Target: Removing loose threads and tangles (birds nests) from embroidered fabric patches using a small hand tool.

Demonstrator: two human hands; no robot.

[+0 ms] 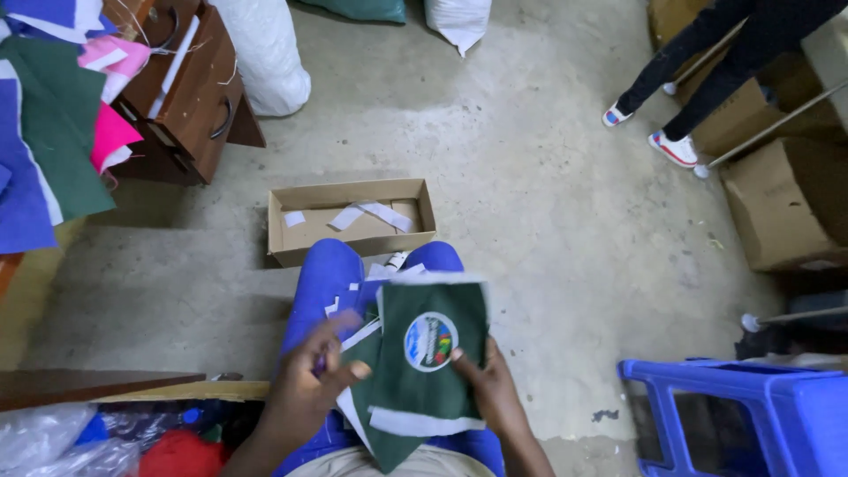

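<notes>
Both your hands are on one green fabric pouch (430, 367), held over your lap just above your blue-trousered knees (329, 274). It has a round printed emblem on the front and a white band along its lower edge.

Left hand (311, 389): grip closed, thumb and fingers pinching the pouch's left edge, plus something small and purple that I cannot make out.
Right hand (496, 389): grip closed on the right edge, thumb tip just beside the emblem.

Counts:
- 1 green pouch in hand; a few more fabric pieces, blue and white, lie under it on your lap, number unclear.
- 1 open cardboard box (352, 221) on the concrete floor (530, 159), just beyond your knees, with about 3 white strips (375, 215) inside.
- 1 blue plastic stool (751, 411) close at your right.
- 1 wooden drawer cabinet (190, 88) far left, two handles visible.
- 1 stack of cut fabric (53, 115) at the left edge: green, blue, pink.
- 2 white sacks (265, 53) at the top.
- At least 2 closed cartons (782, 208) on the right.
- Another person's 2 legs (707, 62) top right, in dark trousers and white shoes, well away from your hands.

Clear plastic bags and red cloth (177, 455) sit bottom left, beside your left arm. Nothing lies between your hands and the box.
</notes>
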